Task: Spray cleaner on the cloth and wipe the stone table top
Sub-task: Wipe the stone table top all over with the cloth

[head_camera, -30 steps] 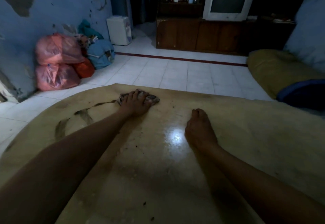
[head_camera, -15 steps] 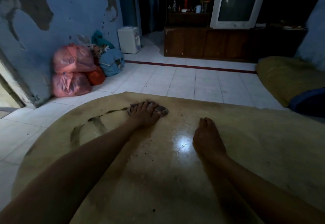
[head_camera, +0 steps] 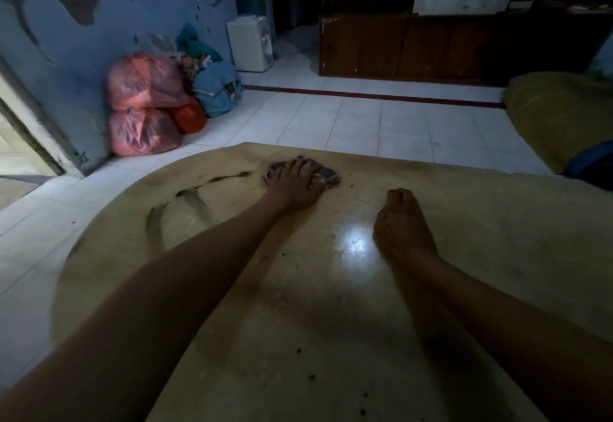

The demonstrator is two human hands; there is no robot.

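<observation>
The left hand (head_camera: 293, 186) pressed down on the cloth (head_camera: 326, 176) near the upper middle of the frame, its fingers spread flat over the crumpled fabric; the grip was a flat press, not a pinch, and the cloth bulged out past the fingertips on the right. The right hand (head_camera: 403, 226) rested just right of centre on the counter (head_camera: 331, 322), its fingers loosely curled and holding nothing. Both forearms stretched in from the bottom corners of the frame, the left one reaching further toward the far rim.

As a judgement, the wiping was under way but far from done. No spray bottle was in view, so the cloth had probably been wetted already. Dark smeared arcs lay left of the cloth, toward the counter's left edge. Specks of dirt dotted the lower part of the frame. A bright glare sat between the two hands on the polished stone. The near half looked unwiped.
</observation>
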